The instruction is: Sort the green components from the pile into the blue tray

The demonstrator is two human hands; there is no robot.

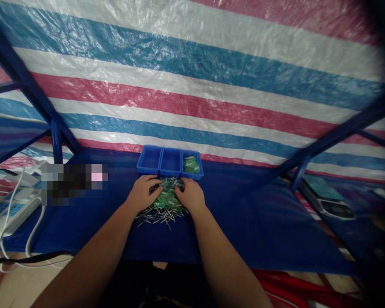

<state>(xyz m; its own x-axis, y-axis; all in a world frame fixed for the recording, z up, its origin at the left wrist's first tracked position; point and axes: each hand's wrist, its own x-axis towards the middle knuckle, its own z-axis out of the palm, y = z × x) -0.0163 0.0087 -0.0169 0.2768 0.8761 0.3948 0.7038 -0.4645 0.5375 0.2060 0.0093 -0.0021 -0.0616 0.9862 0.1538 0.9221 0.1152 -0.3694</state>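
A pile of small green parts with thin metal leads (165, 203) lies on the blue cloth-covered table (244, 222). My left hand (143, 191) rests on the pile's left side, fingers curled over it. On the pile's right side sits my right hand (190, 193), fingertips in the parts. Whether either hand grips a part is hidden by the fingers. Just behind the pile stand three small blue bins (170, 161) in a row. The right bin holds green parts (191, 164); the left and middle bins look empty.
A white power strip with cables (9, 207) lies at the left edge. A scale-like device (332, 204) sits at the right. Blue metal frame bars (56, 141) rise on both sides, and a striped tarp (192, 85) hangs behind. A blurred patch lies left of the bins.
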